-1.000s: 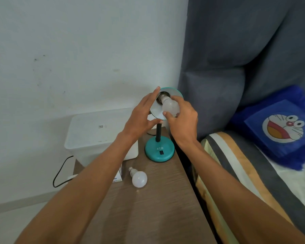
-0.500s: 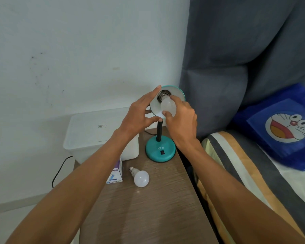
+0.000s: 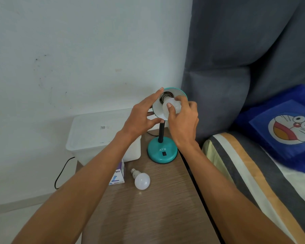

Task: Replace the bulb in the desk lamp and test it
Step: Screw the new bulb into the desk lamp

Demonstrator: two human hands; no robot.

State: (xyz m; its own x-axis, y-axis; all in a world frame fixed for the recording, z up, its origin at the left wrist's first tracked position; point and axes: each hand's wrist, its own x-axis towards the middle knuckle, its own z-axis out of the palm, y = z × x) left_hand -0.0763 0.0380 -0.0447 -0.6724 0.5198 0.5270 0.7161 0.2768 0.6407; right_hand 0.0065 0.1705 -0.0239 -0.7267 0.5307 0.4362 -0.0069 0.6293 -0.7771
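A teal desk lamp [image 3: 162,152] stands on the wooden side table [image 3: 148,208], its round shade [image 3: 157,111] tilted toward me. My left hand [image 3: 143,118] grips the shade's left rim, thumb under it. My right hand [image 3: 181,120] holds a white bulb [image 3: 173,105] whose metal base sits at the socket inside the shade. A second white bulb [image 3: 142,180] lies loose on the table in front of the lamp base. The lamp's black switch [image 3: 164,153] faces me on the base.
A small bulb carton [image 3: 118,176] lies beside the loose bulb, half under my left forearm. A white plastic box [image 3: 99,136] stands behind it against the wall, with a black cable [image 3: 62,171] hanging below. A grey headboard, striped bedding and a blue cushion [image 3: 285,127] lie right.
My right hand's fingers have shifted around the bulb at the socket, thumb now across its front. The left hand stays on the shade. The camera has drifted slightly.
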